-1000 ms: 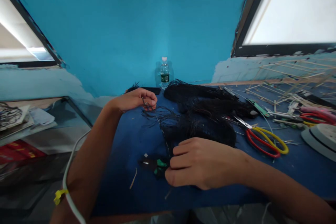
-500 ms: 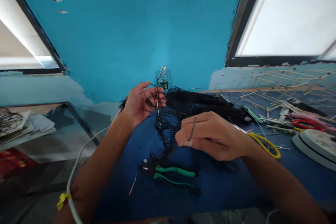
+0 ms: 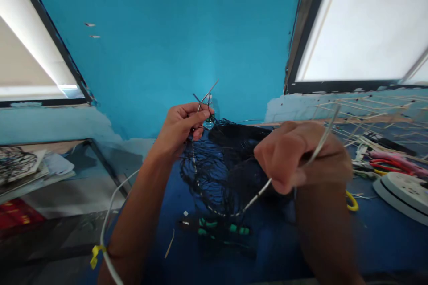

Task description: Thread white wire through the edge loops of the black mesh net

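My left hand [image 3: 183, 127] pinches one end of a thin silvery wire [image 3: 257, 196], and a dark strand end pokes out there too. From those fingers the wire sags in a wide curve and rises into my closed right hand [image 3: 294, 156], whose outline is smeared by motion. Along the curve hangs a loose black fringe of strings [image 3: 210, 167]. Behind my right hand lies a thick black bundle [image 3: 240, 136] of similar strands. Green-handled pliers [image 3: 239, 230] rest on the blue tabletop below, partly covered by the fringe.
A clear bottle [image 3: 210, 118] stands by the blue wall behind my left hand. Thin stick frames [image 3: 371, 107], red-handled tools [image 3: 391, 164] and a white round object [image 3: 403, 193] occupy the right side. A white cable [image 3: 109, 218] crosses my left forearm.
My right hand has moved right and closer, drawing the wire into a long curve. My left fingers have closed from a looser, open-palmed hold into a pinch. The fringe now hangs over the pliers.
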`<state>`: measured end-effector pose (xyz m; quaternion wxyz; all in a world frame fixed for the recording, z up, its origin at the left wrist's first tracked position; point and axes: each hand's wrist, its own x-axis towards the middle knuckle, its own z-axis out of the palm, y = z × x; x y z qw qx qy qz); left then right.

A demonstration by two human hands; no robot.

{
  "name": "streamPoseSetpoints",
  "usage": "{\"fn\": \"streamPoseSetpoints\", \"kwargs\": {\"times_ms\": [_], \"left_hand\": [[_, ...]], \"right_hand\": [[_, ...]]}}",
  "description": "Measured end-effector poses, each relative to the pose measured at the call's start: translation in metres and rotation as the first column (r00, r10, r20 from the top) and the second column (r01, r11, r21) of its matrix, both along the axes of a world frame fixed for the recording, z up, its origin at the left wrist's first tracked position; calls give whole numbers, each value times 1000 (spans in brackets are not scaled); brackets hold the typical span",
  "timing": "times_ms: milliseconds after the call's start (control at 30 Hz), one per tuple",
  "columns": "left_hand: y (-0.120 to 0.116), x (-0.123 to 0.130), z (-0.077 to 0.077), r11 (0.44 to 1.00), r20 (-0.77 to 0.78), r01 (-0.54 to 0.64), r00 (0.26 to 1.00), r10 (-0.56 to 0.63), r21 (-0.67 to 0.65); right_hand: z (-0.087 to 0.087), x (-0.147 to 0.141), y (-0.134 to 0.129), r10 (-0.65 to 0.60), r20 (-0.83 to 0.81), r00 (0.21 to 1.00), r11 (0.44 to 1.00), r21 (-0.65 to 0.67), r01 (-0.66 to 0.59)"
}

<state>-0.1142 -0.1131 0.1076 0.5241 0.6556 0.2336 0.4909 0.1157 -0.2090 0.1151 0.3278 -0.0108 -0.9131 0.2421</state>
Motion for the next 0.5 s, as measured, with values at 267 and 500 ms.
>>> {"fn": "streamPoseSetpoints", "kwargs": {"times_ms": [267, 500], "left_hand": [[-17, 11, 5, 994, 38, 71, 997, -68, -85], [-24, 13, 5, 984, 47, 125, 992, -120, -124]], "right_hand": [[-1, 11, 30, 251, 286, 925, 953, -240, -185], [-25, -34, 46, -721, -307, 621, 687, -200, 698]]}}
